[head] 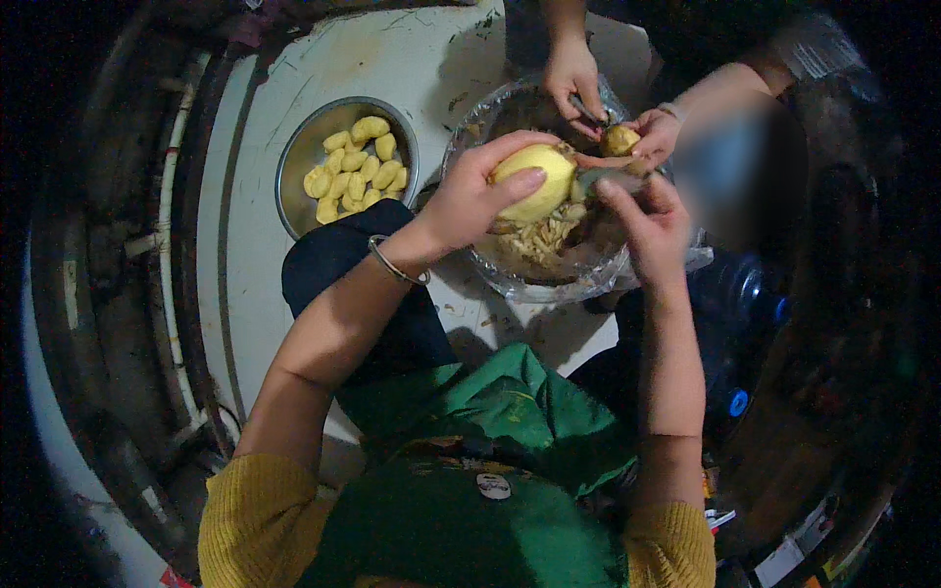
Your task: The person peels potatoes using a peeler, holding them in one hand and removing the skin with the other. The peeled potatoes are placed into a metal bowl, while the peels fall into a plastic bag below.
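A large, mostly peeled yellow potato (pixel 537 187) is gripped in my left hand (pixel 478 191). Close to the potato's right end, my right hand (pixel 654 224) holds a peeler (pixel 606 180), its shape blurred. Both hands are over a round container lined with clear plastic (pixel 529 292), where potato peelings (pixel 540 242) lie. Just beyond, a co-worker's hand (pixel 577 77) holds a small tool against a smaller potato (pixel 620 140), which the co-worker's other hand (pixel 656 136) grips.
Left of the lined container, a metal bowl (pixel 287 173) holds several peeled potatoes (pixel 353 162) on the light floor (pixel 331 62). Large plastic water bottles (pixel 728 287) lie to the right. A white pipe (pixel 167 242) runs along the left side.
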`<move>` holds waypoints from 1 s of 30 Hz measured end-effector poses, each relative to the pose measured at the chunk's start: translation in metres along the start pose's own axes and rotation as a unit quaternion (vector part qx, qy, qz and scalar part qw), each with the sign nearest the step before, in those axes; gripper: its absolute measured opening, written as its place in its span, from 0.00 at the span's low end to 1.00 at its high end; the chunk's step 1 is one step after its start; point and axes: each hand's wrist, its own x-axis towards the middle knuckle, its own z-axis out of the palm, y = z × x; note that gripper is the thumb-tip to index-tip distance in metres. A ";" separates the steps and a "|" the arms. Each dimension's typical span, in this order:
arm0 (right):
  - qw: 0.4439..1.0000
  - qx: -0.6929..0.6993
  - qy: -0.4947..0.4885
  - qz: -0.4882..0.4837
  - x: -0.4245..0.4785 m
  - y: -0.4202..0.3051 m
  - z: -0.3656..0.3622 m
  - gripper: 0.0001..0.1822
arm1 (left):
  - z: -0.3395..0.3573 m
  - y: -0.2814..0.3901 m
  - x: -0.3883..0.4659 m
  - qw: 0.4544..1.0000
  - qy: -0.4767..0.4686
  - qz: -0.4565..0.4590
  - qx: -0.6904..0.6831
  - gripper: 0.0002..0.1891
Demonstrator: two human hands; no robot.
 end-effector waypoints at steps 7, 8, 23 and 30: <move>0.980 0.163 0.104 -0.037 -0.002 0.017 -0.002 0.09 | 0.005 0.003 -0.001 0.951 0.025 -0.159 -0.266 0.30; 0.981 0.150 0.113 -0.042 -0.003 0.017 -0.002 0.09 | 0.004 0.002 0.000 0.940 0.036 -0.175 -0.290 0.31; 0.958 -0.198 -0.076 -0.192 0.003 0.004 0.017 0.10 | 0.019 -0.019 0.002 0.974 0.114 -0.105 -0.163 0.16; 0.999 0.035 -0.005 0.007 0.001 0.010 -0.007 0.10 | 0.008 -0.006 -0.004 0.913 -0.033 -0.291 -0.285 0.25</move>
